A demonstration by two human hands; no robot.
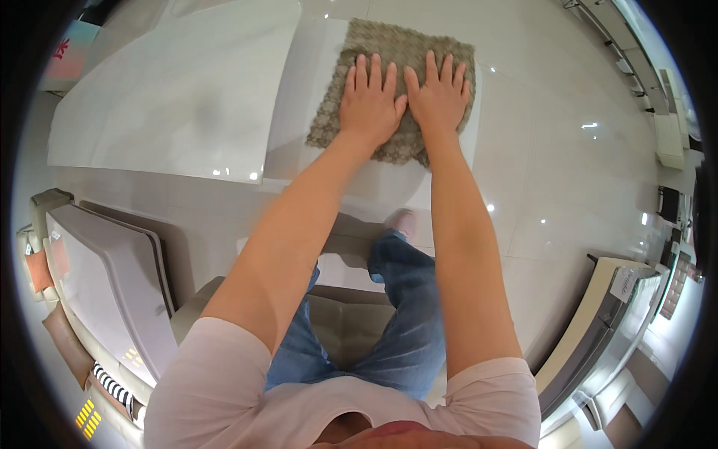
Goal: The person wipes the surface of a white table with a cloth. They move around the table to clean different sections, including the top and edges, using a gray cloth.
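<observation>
Two large white slabs (179,90) lying on the glossy tiled floor (568,172), grey-brown mosaic sheet (389,45) spread on the narrower white slab (314,112), left hand (368,105) and right hand (437,99) pressed flat on the sheet, fingers spread, thumbs touching, grasping nothing

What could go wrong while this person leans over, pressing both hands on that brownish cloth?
Both the left hand and right hand lie flat on the cloth, which rests on a glossy white surface. The cloth might slide on that shine, so the person could lurch forward. The floor looks equally glossy, so a foot may slip too.
</observation>
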